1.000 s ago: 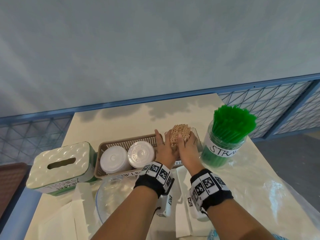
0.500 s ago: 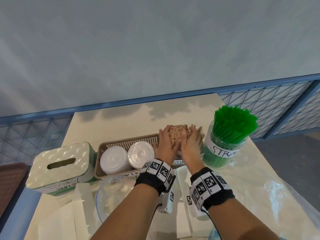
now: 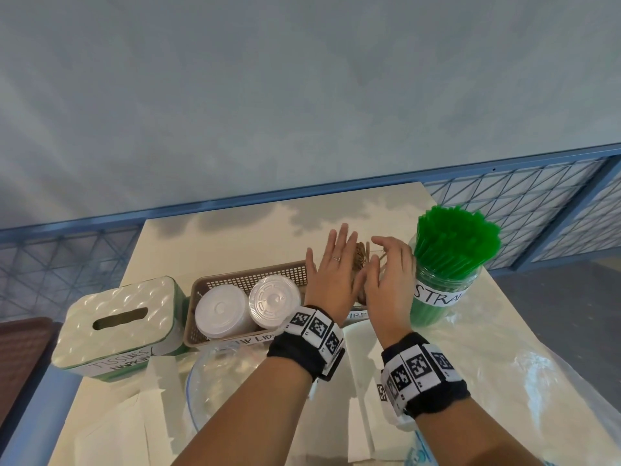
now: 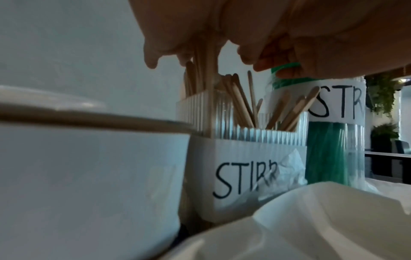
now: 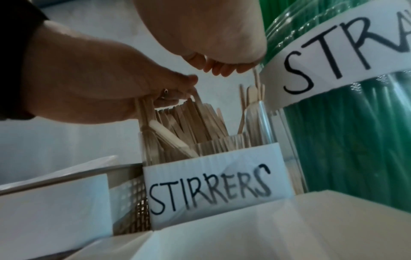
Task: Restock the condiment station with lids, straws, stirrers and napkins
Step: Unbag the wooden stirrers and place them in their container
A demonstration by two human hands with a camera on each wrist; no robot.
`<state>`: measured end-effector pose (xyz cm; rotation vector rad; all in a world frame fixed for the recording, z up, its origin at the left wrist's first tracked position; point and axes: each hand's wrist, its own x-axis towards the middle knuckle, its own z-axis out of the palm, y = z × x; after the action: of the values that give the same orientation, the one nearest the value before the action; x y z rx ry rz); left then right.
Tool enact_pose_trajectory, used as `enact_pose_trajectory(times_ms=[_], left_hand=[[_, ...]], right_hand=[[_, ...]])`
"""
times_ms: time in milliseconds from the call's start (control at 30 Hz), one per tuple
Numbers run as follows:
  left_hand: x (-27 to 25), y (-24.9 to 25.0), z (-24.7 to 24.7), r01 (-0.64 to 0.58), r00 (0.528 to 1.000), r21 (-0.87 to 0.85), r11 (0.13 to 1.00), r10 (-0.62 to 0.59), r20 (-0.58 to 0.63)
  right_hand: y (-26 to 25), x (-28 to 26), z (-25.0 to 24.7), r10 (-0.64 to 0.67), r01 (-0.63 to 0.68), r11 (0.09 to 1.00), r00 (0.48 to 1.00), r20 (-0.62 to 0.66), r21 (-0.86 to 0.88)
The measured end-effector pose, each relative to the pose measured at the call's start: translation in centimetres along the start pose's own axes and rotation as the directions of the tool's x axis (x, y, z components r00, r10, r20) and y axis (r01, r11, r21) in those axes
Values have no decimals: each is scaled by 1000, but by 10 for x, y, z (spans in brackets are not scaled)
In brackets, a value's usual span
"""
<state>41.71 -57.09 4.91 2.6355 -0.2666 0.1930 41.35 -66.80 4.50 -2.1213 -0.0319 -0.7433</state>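
Note:
Wooden stirrers (image 3: 362,255) stand fanned out in a clear ribbed holder (image 5: 213,167) labelled STIRRERS, between a brown basket and a straw jar. My left hand (image 3: 332,264) is on their left with straight fingers, its fingertips (image 5: 177,91) touching the stick tops. To their right, my right hand (image 3: 391,264) hovers with relaxed fingers and holds nothing. In the left wrist view the stirrers (image 4: 240,100) lean loosely both ways inside the holder (image 4: 244,140).
The jar (image 3: 447,297) of green straws (image 3: 453,237) stands close by my right hand. The brown basket (image 3: 248,275) holds two stacks of lids (image 3: 221,311). A tissue box (image 3: 117,317) sits at the left. White napkins (image 3: 111,428), a clear bowl (image 3: 215,375) and plastic sheeting (image 3: 521,381) lie in front.
Both hands were clasped round the stirrer bundle; they have let go and spread apart. The stirrers have fanned out in the holder.

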Motion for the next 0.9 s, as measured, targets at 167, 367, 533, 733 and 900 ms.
enact_pose_trajectory(times_ms=[167,367,533,733,900], left_hand=[[-3,-6,1,-14,999,97,995,10,51],[-12,-17,0,21,993,11,1000,-23,120],[-13,-21,-1,100,983,-53,994,-90,158],[-18,-22,-8,114,987,-190,975,-90,130],[-20,-23,-10,157,987,-245,957,-147,59]], right_hand=[[3,-7,-11,-63,64,998,997,-49,17],[12,-28,-19,10,9,993,987,161,-117],[18,-37,-21,87,53,933,926,368,-355],[12,-13,-40,145,182,846,826,544,-501],[8,8,-41,179,302,780,732,658,-549]])
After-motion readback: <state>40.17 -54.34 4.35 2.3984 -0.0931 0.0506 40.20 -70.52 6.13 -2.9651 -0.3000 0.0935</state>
